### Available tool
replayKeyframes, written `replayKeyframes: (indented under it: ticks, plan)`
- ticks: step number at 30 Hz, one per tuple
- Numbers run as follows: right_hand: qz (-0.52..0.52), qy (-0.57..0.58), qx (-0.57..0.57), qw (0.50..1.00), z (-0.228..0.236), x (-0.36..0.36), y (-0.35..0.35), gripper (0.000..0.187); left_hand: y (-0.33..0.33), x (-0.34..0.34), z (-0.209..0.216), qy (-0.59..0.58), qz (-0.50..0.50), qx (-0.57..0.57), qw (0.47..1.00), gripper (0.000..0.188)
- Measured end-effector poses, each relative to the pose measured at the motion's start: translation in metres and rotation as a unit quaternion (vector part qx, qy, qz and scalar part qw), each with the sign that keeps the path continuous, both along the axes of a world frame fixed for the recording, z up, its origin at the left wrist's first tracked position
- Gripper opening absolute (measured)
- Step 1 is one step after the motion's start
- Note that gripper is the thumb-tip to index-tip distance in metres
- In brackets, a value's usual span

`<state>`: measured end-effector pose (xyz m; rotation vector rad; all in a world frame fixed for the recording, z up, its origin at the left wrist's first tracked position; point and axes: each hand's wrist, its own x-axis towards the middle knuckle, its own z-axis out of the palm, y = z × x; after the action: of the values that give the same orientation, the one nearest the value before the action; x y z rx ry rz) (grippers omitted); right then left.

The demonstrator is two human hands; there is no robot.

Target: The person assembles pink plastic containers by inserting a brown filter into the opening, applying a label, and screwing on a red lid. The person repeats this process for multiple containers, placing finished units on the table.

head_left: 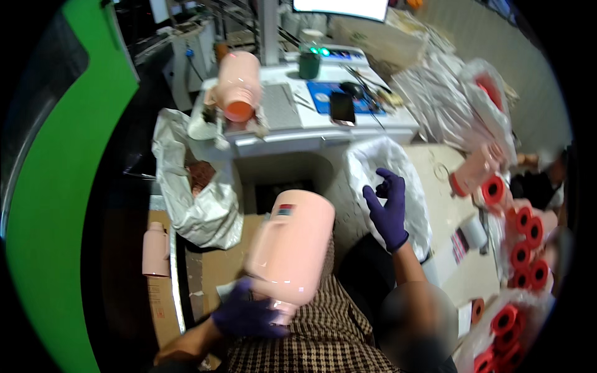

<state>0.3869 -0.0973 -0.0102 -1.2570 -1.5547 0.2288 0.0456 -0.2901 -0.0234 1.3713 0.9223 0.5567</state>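
On the near side of the white desk [280,140], the left hand [247,314], the nearer one, has its fingers closed about the narrow neck of a pink flask [292,242]. The body extends from those fingers toward the desk, its long axis running neck to base, the wide base pointing deskward and slightly toward the desk's right end. Closer to the desk, the right hand [388,208] holds nothing, thumb and forefinger apart.

two gloved hands [388,214]; one pink jug [295,239] at 6 o'clock, second jug [239,81] on the table [292,138] at 11, third jug [155,252] at 8; one phone [342,108] at 1; red-rimmed pieces [522,256] around 4, can't count 'em all
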Motion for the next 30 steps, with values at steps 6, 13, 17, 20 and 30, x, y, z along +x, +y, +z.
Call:
replayKeyframes:
  ticks: [6,13,17,20,30]
  plan:
    - [0.211,-0.306,0.153,0.916,0.060,-0.147,0.088,0.053,-0.055,-0.075,-0.029,0.213,0.609,0.309,0.699,0.050]
    - [0.072,-0.441,0.141,0.883,0.037,-0.231,0.212,0.018,-0.043,-0.088,0.007,-0.162,0.669,0.231,0.687,0.064]
    - [0.173,-0.331,0.275,0.886,0.060,-0.203,0.160,0.027,0.024,-0.098,0.025,-0.089,0.644,0.383,0.656,0.073]
    - [0.195,-0.278,0.330,0.881,0.054,-0.120,0.063,0.029,0.105,-0.092,0.038,-0.056,0.568,0.473,0.671,0.074]
    - [-0.126,0.087,0.102,0.983,-0.033,0.091,-0.223,0.035,0.367,-0.023,0.013,0.248,0.458,0.633,0.573,0.060]
